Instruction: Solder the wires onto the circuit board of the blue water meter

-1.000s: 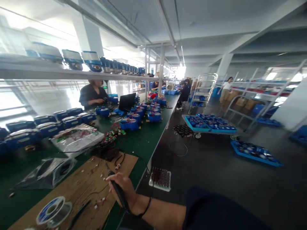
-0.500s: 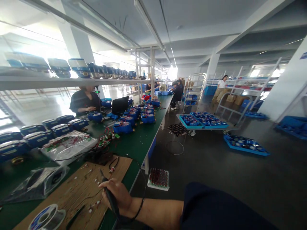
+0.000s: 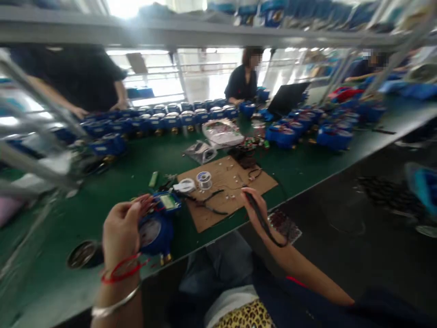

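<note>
My right hand [image 3: 251, 217] grips a soldering iron [image 3: 258, 210], its cord trailing over the wrist, above the right side of a cardboard sheet [image 3: 200, 219]. At the left, my left hand [image 3: 119, 231] is closed, thumb against fingers, on thin red wires [image 3: 146, 203]; blur hides the exact hold. These wires lead toward a small circuit board with a pale display [image 3: 168, 202], beside a round blue meter body [image 3: 163, 237] with brass fittings. A solder spool [image 3: 204, 181] and black-handled pliers [image 3: 210, 204] lie on the cardboard.
Rows of blue meters [image 3: 170, 120] line the back of the green bench. A dark round tin [image 3: 83, 255] stands near its front left. A shelf [image 3: 191, 37] crosses above. Co-workers [image 3: 244, 82] work opposite. A bag of parts [image 3: 223, 133] lies mid-bench.
The view has swung left and down, bringing my left hand, the wires and the nearby meter into sight. My right hand still holds the soldering iron.
</note>
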Demonstrator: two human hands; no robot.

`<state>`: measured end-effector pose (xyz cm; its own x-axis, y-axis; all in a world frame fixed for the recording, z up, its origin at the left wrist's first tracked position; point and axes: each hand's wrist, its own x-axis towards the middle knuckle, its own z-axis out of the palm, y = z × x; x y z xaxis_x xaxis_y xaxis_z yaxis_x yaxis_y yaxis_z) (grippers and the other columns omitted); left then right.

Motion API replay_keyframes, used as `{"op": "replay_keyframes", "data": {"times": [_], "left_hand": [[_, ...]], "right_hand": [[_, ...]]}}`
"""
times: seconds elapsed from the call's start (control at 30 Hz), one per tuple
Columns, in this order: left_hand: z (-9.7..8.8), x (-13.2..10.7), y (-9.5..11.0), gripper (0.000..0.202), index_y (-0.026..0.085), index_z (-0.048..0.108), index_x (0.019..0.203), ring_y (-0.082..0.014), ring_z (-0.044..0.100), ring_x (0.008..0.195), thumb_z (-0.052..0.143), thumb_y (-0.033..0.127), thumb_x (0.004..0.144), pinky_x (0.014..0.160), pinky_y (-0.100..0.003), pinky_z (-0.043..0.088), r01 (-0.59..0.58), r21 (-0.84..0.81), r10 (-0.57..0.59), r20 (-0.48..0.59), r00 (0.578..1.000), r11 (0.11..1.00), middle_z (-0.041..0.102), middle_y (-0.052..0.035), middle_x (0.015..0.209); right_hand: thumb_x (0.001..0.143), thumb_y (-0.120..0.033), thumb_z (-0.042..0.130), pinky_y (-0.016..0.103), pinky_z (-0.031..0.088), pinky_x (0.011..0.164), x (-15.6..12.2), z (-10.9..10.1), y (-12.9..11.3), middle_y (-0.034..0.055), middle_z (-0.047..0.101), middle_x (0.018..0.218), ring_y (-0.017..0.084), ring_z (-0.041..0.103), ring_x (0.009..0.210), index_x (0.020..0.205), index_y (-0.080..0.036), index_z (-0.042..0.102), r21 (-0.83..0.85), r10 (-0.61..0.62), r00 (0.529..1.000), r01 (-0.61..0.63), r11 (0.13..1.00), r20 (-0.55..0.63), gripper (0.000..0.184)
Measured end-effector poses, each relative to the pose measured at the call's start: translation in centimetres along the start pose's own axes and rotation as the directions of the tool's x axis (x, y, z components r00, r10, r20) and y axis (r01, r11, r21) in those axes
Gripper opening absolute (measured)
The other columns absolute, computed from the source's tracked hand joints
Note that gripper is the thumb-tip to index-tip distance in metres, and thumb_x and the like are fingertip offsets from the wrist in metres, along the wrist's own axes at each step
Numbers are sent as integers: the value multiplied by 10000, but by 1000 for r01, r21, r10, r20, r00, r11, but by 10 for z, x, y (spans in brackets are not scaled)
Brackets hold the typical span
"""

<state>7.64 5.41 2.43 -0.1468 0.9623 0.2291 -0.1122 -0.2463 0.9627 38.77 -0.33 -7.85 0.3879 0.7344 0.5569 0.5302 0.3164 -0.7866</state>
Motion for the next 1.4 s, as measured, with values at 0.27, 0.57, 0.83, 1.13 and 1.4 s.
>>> {"op": "replay_keyframes", "data": {"times": [0.27, 0.57, 0.83, 1.13, 1.4], "left_hand": [[-7, 8, -22, 131, 155, 515, 803, -218, 706, 936, 599, 256, 799, 933, -438, 530, 12, 5, -12, -103, 995, 1000, 705, -117, 1005], [-7, 5, -17, 123, 159, 503, 819, -218, 702, 951, 593, 242, 804, 970, -455, 508, 17, 22, -15, -101, 995, 1000, 702, -118, 1022], [-5, 5, -16, 106, 160, 505, 801, -215, 700, 952, 586, 227, 809, 979, -452, 507, 10, 36, -6, -102, 995, 999, 704, -105, 1015], [-6, 6, -18, 91, 169, 510, 795, -218, 698, 960, 582, 221, 815, 972, -451, 517, 2, 48, 3, -99, 995, 999, 705, -93, 1011], [-6, 5, -17, 97, 166, 507, 797, -219, 698, 959, 583, 223, 816, 942, -439, 533, 22, 28, -20, -95, 995, 999, 703, -100, 1029]], "right_hand": [[835, -262, 621, 286, 517, 712, -20, -8, -17, 46, 686, 1014, 177, 673, 816, 1116, -226, 569, -57, -5, 969, 19, 998, 246, 288], [808, -207, 606, 243, 517, 604, -31, -7, -15, -8, 712, 818, 153, 687, 675, 1029, -244, 493, -22, -113, 886, 138, 990, 451, 251], [798, -193, 613, 231, 508, 572, -41, -4, -6, -21, 709, 769, 142, 681, 631, 1011, -239, 499, -32, -104, 871, 135, 990, 480, 246], [806, -165, 600, 230, 501, 562, -42, -2, -4, -32, 701, 754, 130, 662, 590, 1020, -235, 490, -19, -79, 843, 105, 994, 532, 250], [799, -208, 629, 238, 545, 588, -26, -4, -16, 17, 702, 851, 171, 703, 724, 1015, -227, 530, -6, -92, 901, 105, 994, 424, 239]]}}
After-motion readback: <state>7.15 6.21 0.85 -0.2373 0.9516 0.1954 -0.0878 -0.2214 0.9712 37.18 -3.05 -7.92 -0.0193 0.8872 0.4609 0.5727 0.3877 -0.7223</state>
